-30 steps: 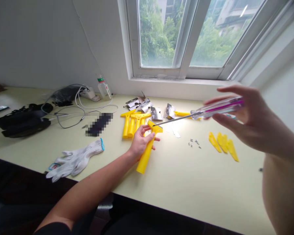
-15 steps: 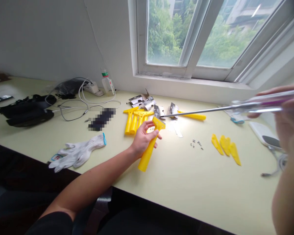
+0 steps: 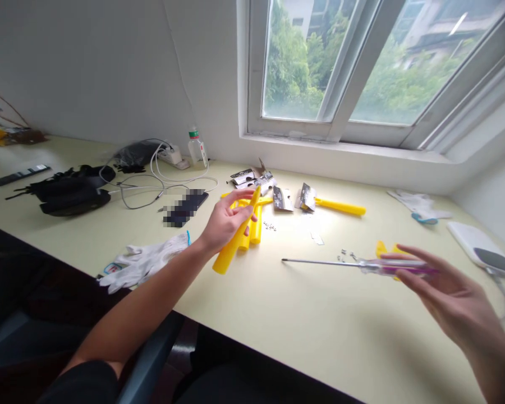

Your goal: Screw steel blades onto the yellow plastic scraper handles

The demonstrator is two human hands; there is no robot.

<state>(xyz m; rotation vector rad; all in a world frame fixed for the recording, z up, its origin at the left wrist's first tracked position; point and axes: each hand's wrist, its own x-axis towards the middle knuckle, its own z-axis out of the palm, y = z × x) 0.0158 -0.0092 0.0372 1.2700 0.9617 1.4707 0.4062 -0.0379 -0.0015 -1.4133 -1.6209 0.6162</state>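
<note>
My left hand (image 3: 222, 224) is closed around a yellow scraper (image 3: 228, 253), which is tilted and turned edge-on, so its head shows as a narrow shape. In my right hand (image 3: 457, 300) is a long screwdriver (image 3: 372, 266) with a clear and purple handle, lying nearly level with its tip pointing left, over the table. Behind the left hand lie more yellow scrapers (image 3: 256, 229), partly hidden. Near them are small metal bits (image 3: 270, 226). Loose screws (image 3: 347, 255) lie beyond the screwdriver. Yellow covers (image 3: 381, 248) are partly hidden by the right hand.
Card-wrapped scraper heads (image 3: 283, 199) lie near the window wall, one with a yellow handle (image 3: 340, 207). Thin blades (image 3: 317, 238) lie before them. White gloves (image 3: 145, 261), a phone (image 3: 196, 203), cables, a bottle (image 3: 197, 151) and a white device (image 3: 483, 247) surround the work.
The screwdriver has come down and away from the scraper's head, its tip now over the table. The scraper has turned edge-on and moved left with my left hand. The view has shifted left.
</note>
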